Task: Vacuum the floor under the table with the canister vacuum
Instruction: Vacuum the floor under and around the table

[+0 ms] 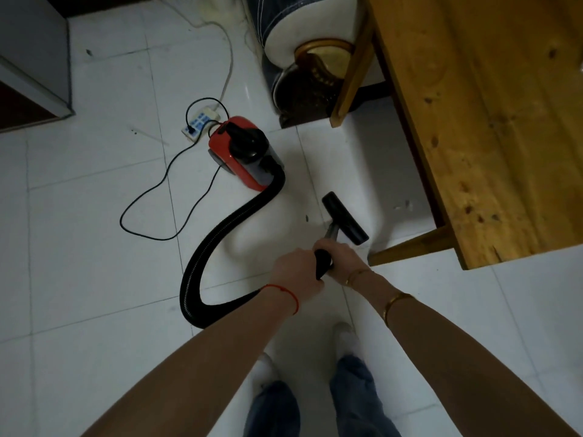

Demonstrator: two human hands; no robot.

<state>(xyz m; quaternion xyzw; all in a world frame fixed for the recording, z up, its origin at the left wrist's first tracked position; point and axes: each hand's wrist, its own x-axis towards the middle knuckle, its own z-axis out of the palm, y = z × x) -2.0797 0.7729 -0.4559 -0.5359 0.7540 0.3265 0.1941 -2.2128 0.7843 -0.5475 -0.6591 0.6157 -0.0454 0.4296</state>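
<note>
White tiled floor [94,279] beside wooden table [473,121]: left hand [296,272] and right hand [342,258] both grip the hose handle [322,263] of the red vacuum [243,152], nozzle [344,217] on the floor.

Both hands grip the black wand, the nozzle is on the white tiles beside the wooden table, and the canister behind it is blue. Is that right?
Not quite: the head view shows a red canister vacuum, not blue. The rest holds: left hand and right hand grip the black wand, and the nozzle sits on the white tiles beside the wooden table.

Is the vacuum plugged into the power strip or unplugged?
Plugged in: a black plug sits in the white power strip, and its cord loops back to the red vacuum.
</note>
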